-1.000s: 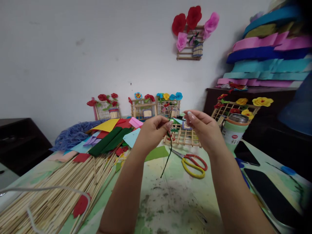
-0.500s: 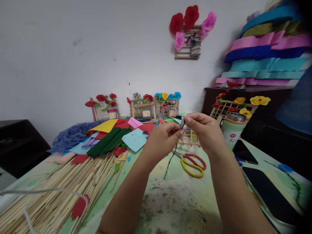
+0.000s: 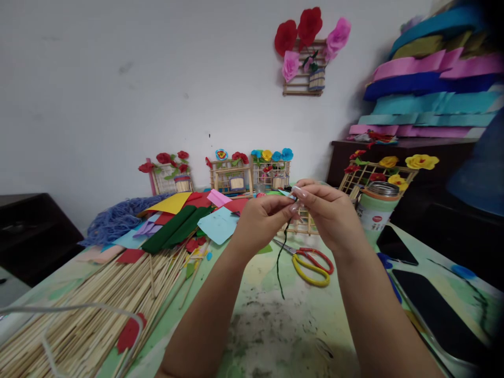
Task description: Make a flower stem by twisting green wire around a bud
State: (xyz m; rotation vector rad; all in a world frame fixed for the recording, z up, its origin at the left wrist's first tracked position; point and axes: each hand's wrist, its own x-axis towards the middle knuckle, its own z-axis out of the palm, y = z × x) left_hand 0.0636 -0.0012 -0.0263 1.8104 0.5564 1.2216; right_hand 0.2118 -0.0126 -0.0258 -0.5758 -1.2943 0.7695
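My left hand (image 3: 264, 215) and my right hand (image 3: 329, 212) meet above the table, fingertips pinched close together. A dark green strand (image 3: 280, 262), like yarn or wrapped stem, runs from between the fingertips and dangles over the tabletop. My left thumb and forefinger grip it; the right fingertips press at its upper end. What else sits in the pinch is mostly hidden. Below the hands lie scissors (image 3: 311, 266) with one red and one yellow handle. Behind the fingers stands a small wooden stick lattice (image 3: 303, 224).
At left lie many thin wooden sticks (image 3: 84, 310), colored paper (image 3: 218, 224) and blue yarn (image 3: 122, 216). On the right are a green jar (image 3: 376, 207) and two dark phones (image 3: 439, 315). Stick frames with paper flowers (image 3: 232, 176) line the wall; a white cable (image 3: 98, 310) crosses the sticks.
The hanging end of the green strand has swung right and curves more. Both hands remain close together at nearly the same place, with the fingertips slightly shifted.
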